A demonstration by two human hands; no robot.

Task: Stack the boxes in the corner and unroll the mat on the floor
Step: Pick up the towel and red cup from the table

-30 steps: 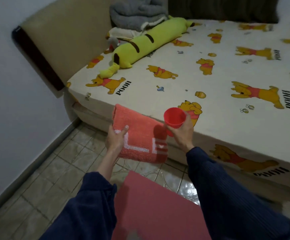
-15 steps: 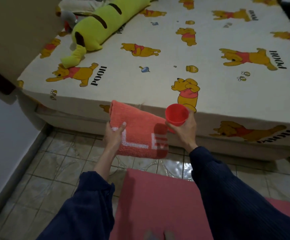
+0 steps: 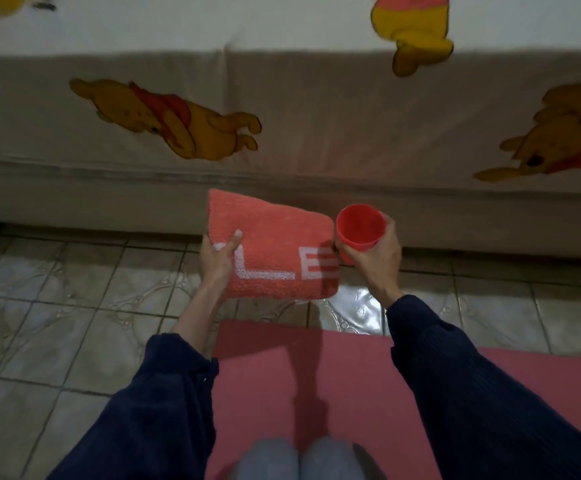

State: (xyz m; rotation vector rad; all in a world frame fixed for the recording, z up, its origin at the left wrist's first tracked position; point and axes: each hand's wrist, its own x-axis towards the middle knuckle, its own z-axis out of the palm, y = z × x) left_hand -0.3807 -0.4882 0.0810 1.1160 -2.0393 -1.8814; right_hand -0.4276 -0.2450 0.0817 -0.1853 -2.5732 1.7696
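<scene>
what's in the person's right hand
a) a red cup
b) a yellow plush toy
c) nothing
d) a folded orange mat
a: the right hand has its fingers curled round a red cup, held upright with its open mouth showing, while the folded orange mat is in the grip of the left hand.
</scene>
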